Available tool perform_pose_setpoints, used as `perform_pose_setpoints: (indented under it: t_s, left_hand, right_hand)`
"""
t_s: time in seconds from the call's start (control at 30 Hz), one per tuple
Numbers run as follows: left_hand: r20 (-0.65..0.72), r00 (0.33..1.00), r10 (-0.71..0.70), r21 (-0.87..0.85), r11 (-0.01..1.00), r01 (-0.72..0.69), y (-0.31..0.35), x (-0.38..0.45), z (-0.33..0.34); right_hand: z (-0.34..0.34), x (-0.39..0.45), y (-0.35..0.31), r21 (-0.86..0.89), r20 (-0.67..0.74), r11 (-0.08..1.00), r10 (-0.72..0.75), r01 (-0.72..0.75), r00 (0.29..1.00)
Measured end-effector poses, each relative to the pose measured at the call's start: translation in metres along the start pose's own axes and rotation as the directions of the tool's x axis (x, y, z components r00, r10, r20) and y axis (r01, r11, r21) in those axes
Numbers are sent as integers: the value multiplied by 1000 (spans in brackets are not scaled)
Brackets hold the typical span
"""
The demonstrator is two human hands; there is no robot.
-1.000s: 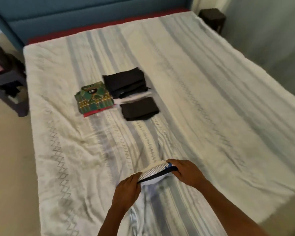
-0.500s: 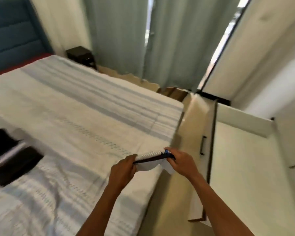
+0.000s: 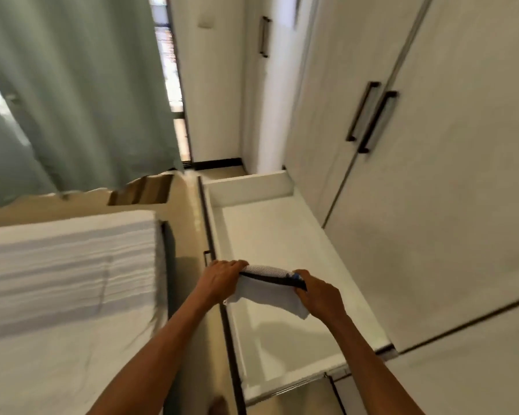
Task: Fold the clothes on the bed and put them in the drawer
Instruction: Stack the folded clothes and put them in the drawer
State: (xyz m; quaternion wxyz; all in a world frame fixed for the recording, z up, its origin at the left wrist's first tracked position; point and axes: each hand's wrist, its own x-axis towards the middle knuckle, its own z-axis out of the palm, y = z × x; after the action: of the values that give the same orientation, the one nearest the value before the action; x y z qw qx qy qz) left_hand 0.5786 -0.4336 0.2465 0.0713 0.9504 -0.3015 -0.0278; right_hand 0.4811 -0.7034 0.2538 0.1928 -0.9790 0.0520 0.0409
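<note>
View has swung off the bed [image 3: 66, 265], now at 9 o'clock, to the open drawer [image 3: 282, 235]. Left hand [image 3: 222, 280] and right hand [image 3: 319, 298] each stay clamped on an end of the folded white garment [image 3: 267, 295], now held over the drawer at centre. Placing looks next; other folded clothes are out of view.

Drawer [image 3: 282, 235] open, interior bare; bed [image 3: 72, 265] flanks left.
</note>
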Motion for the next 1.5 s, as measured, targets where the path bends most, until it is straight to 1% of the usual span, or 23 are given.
perform_pose_setpoints:
  t_s: [0.13, 0.2, 0.23, 0.27, 0.33, 0.43, 0.5, 0.53, 0.57, 0.67, 0.73, 0.77, 0.83, 0.9, 0.93, 1.0, 1.1, 1.17, 1.2, 1.23, 1.3, 1.4, 1.5]
  left_hand:
    - [165, 971, 172, 80, 979, -187, 11, 69, 42]
    - [260, 929, 264, 76, 953, -292, 11, 98, 64]
    - [282, 914, 293, 75, 943, -325, 8, 108, 71]
    - [307, 889, 340, 65, 924, -376, 4, 122, 80]
    - [332, 850, 409, 45, 893, -448, -6, 145, 93]
    - [439, 738, 513, -49, 834, -550, -17, 180, 125]
    - [419, 697, 581, -66, 786, -615, -12, 192, 129]
    - [418, 655, 630, -71, 741, -667, -10, 203, 134]
    - [398, 632, 665, -64, 708, -704, -8, 209, 139]
    - [401, 574, 714, -2, 627, -779, -10, 214, 163]
    - [420, 503, 755, -5, 556, -831, -20, 213, 190]
    - [450, 452, 770, -24, 516, -856, -25, 210, 207]
    - [533, 354, 769, -53, 448, -893, -34, 202, 227]
    - [635, 293, 715, -104, 455, -884, -42, 190, 254]
    - [679, 286, 676, -106, 476, -873, -45, 184, 262]
    - [699, 293, 652, -81, 479, -874, -52, 176, 274]
    - [752, 294, 590, -46, 492, -870, -54, 171, 280]
    - [758, 266, 596, -71, 481, -874, -50, 171, 271]
    - [734, 279, 619, -76, 483, -872, -46, 174, 266]
    - [697, 310, 647, -80, 499, -863, -41, 175, 265]
    - [670, 374, 641, -70, 556, -828, -33, 178, 267]
    - [666, 401, 630, -62, 582, -811, -28, 183, 277]
    - [659, 388, 644, -74, 568, -819, -27, 189, 295]
  right_hand:
    - [40, -1, 47, -21, 113, 977, 211, -210, 971]
    - [63, -2, 57, 8, 145, 946, 320, -324, 936]
    - [71, 0, 58, 12, 151, 940, 336, -341, 930]
    - [82, 0, 57, 41, 161, 915, 390, -401, 907]
    - [94, 8, 53, 76, 146, 874, 467, -481, 872]
    - [112, 18, 47, 78, 100, 799, 589, -597, 802]
    - [121, 20, 45, 37, 22, 761, 647, -647, 762]
    - [129, 23, 44, 26, -17, 731, 682, -682, 731]
    - [134, 25, 42, -1, -36, 719, 695, -695, 718]
    - [156, 21, 33, -29, -106, 684, 723, -729, 683]
    - [180, 19, 26, -27, -122, 657, 746, -753, 655]
    - [197, 17, 21, -34, -87, 638, 765, -769, 639]
    - [227, 13, 11, -53, 63, 611, 792, -790, 608]
    - [256, 11, 3, -71, 250, 597, 786, -799, 566]
    - [264, 12, -3, -68, 328, 603, 766, -795, 553]
    - [274, 11, -10, -29, 425, 614, 722, -789, 546]
    - [281, 6, -11, 94, 478, 588, 681, -804, 554]
    - [283, 3, -8, 147, 508, 588, 645, -795, 571]
    - [282, 4, -6, 166, 493, 589, 646, -791, 584]
    - [281, 5, -4, 171, 426, 594, 675, -786, 603]
    - [286, 11, 3, 115, 241, 602, 755, -790, 610]
    - [299, 21, 18, 37, 244, 544, 809, -838, 535]
    - [314, 25, 32, 41, 311, 524, 802, -851, 509]
